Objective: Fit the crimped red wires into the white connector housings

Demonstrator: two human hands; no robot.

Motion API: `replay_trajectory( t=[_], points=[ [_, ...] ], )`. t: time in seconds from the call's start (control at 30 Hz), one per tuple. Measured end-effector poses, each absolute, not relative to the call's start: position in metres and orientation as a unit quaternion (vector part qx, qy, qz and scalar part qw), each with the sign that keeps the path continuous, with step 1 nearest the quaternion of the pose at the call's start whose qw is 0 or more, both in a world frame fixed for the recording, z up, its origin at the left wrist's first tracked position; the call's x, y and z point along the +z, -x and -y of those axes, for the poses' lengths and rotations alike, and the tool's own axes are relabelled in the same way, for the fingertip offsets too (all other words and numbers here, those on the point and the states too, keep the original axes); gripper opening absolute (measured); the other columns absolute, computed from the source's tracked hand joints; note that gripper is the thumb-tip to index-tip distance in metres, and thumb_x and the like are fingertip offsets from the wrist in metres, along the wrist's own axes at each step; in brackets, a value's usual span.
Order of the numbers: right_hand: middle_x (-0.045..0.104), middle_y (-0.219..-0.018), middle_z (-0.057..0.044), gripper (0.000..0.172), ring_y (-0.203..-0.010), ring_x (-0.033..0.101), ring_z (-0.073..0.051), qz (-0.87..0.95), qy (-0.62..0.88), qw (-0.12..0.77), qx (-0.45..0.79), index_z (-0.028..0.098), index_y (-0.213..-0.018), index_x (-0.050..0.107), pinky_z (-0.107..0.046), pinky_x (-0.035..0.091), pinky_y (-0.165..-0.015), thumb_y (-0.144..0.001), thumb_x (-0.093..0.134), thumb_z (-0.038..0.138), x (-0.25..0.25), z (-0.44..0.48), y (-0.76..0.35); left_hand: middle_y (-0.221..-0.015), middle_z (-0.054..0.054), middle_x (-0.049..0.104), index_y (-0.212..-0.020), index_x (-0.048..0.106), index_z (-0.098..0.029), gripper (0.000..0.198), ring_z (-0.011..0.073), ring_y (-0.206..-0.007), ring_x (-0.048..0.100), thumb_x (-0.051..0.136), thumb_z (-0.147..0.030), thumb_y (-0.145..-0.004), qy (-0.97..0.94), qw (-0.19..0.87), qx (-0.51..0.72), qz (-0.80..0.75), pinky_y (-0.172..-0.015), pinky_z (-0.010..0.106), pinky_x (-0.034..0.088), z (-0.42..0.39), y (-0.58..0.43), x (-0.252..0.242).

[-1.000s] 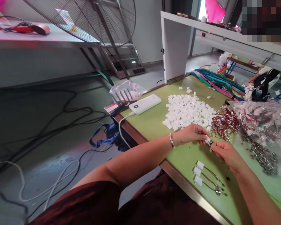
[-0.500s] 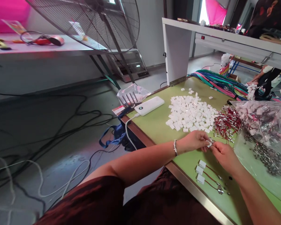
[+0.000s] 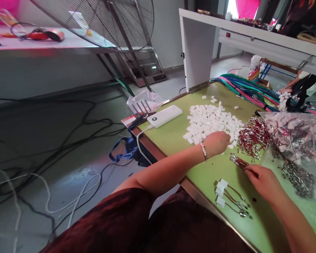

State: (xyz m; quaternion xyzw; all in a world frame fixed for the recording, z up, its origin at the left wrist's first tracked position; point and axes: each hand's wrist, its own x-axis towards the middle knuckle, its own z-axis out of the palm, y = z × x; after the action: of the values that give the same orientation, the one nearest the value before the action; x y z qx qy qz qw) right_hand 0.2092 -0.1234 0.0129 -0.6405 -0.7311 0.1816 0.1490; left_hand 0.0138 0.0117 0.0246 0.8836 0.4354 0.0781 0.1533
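- While the wire bundle point(image 3: 238, 161) points up-left, right of the frame's centre, its lower end is pinched between the right hand's point(image 3: 263, 181) thumb and fingers.
- Left hand point(image 3: 218, 143), fingers curled together, meets the white connector pile's point(image 3: 206, 121) lower edge; I cannot tell whether they grip one.
- White-capped wires point(image 3: 221, 189) lie lower right.

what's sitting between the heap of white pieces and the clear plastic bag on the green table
A tangled pile of red wires with silvery ends lies there, as the head view shows.
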Motion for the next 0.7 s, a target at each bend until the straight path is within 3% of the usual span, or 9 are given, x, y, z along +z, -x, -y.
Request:
replay_trajectory(
  t=[0.17, 0.27, 0.4, 0.57, 0.7],
  points=[
    [0.068, -0.094, -0.006, 0.022, -0.080, 0.064, -0.021, 0.734, 0.668, 0.074, 0.102, 0.021, -0.093, 0.068, -0.033, 0.044, -0.069, -0.091, 0.047, 0.026, 0.004, 0.101, -0.209, -0.090, 0.013, 0.069, -0.096, 0.068, -0.013, 0.034, 0.0273, -0.088, 0.066, 0.050, -0.041, -0.093, -0.850, 0.163, 0.008, -0.502, -0.072, 0.034, 0.050, 0.006, -0.008, 0.023],
    [0.065, -0.093, -0.006, 0.016, -0.078, 0.062, -0.021, 0.726, 0.680, 0.046, 0.091, 0.020, -0.087, 0.064, -0.032, 0.041, -0.065, -0.091, 0.050, 0.024, 0.000, 0.097, -0.199, -0.098, 0.011, 0.068, -0.103, 0.066, -0.015, 0.026, 0.0267, -0.093, 0.065, 0.058, -0.035, -0.090, -0.863, 0.189, 0.009, -0.468, -0.075, 0.034, 0.051, 0.009, -0.006, 0.014],
    [0.064, -0.090, -0.005, 0.012, -0.080, 0.061, -0.020, 0.727, 0.672, 0.074, 0.118, 0.020, -0.084, 0.061, -0.031, 0.041, -0.069, -0.091, 0.052, 0.022, -0.004, 0.095, -0.200, -0.104, 0.009, 0.063, -0.104, 0.067, -0.018, 0.019, 0.0213, -0.093, 0.063, 0.059, -0.024, -0.088, -0.886, 0.209, 0.056, -0.411, -0.079, 0.031, 0.050, 0.004, -0.003, 0.003],
    [0.064, -0.095, -0.006, 0.011, -0.081, 0.061, -0.020, 0.714, 0.688, 0.066, 0.113, 0.019, -0.090, 0.062, -0.030, 0.040, -0.066, -0.091, 0.052, 0.024, -0.003, 0.095, -0.201, -0.101, 0.008, 0.063, -0.112, 0.066, -0.018, 0.029, 0.0204, -0.096, 0.060, 0.058, -0.015, -0.084, -0.903, 0.215, 0.094, -0.360, -0.085, 0.032, 0.049, -0.003, 0.002, -0.004],
    [0.064, -0.095, -0.005, 0.015, -0.076, 0.061, -0.019, 0.722, 0.682, 0.063, 0.099, 0.020, -0.091, 0.063, -0.031, 0.039, -0.062, -0.092, 0.050, 0.026, -0.007, 0.095, -0.196, -0.096, 0.008, 0.064, -0.101, 0.070, -0.017, 0.023, 0.0202, -0.094, 0.059, 0.060, -0.016, -0.081, -0.907, 0.234, 0.100, -0.334, -0.083, 0.032, 0.048, -0.008, 0.003, -0.009]
  ],
)
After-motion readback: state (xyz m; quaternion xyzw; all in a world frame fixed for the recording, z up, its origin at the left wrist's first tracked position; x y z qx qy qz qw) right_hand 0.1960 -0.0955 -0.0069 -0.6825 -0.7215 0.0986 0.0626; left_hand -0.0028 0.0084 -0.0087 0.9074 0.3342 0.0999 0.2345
